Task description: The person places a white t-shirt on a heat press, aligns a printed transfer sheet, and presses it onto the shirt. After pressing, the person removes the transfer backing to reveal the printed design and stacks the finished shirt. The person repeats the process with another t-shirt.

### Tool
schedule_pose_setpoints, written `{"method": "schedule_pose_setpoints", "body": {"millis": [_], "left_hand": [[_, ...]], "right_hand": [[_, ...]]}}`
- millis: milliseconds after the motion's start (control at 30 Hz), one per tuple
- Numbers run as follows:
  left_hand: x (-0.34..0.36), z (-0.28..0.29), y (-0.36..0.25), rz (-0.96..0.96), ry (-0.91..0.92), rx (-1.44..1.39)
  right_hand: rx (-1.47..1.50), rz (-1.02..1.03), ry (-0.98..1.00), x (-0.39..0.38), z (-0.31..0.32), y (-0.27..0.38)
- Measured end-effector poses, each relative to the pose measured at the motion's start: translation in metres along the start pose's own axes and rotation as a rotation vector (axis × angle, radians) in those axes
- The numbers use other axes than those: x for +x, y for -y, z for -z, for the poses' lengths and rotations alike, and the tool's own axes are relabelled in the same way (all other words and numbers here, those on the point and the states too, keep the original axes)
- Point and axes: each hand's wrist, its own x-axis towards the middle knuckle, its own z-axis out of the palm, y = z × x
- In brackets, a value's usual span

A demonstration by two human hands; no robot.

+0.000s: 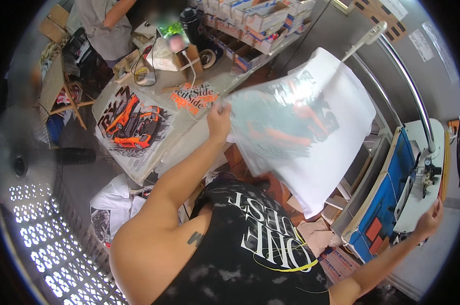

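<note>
My left hand point(219, 121) is closed on the edge of a clear film sheet point(255, 134) printed with an orange and dark car picture. The sheet is raised and tilted, hanging over the left part of a white T-shirt point(349, 137), which shows through it. Whether sheet and cloth touch I cannot tell. Far to the right, my right hand point(429, 219) has its fingers curled by the edge of a pale machine panel point(415, 201) with a gauge. What those fingers grip, if anything, is too small to make out.
On the table to the left lie another car-print sheet point(133, 124) and an orange lettered print point(194, 96). Small cardboard boxes point(260, 25) stand stacked behind. A chrome tube point(410, 76) arches at right. A fan point(24, 157) stands at left; another person point(105, 30) is beyond the table.
</note>
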Motion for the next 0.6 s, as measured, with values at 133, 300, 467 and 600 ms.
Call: {"method": "schedule_pose_setpoints", "body": {"millis": [133, 300, 467, 600], "left_hand": [[0.003, -0.052, -0.112, -0.68, 0.019, -0.114], [-0.094, -0.091, -0.188, -1.565, 0.411, 0.122], [-0.177, -0.116, -0.17, -1.493, 1.014, 0.333], [-0.183, -0.132, -0.151, -1.389, 1.334, 0.3]], "right_hand": [[0.631, -0.087, 0.336, -0.11, -0.051, 0.137], [1.671, -0.604, 0.846, -0.194, -0.09, 0.241], [1.659, -0.899, 0.921, -0.211, -0.096, 0.265], [1.048, -0.902, 0.879, -0.227, -0.123, 0.222]]}}
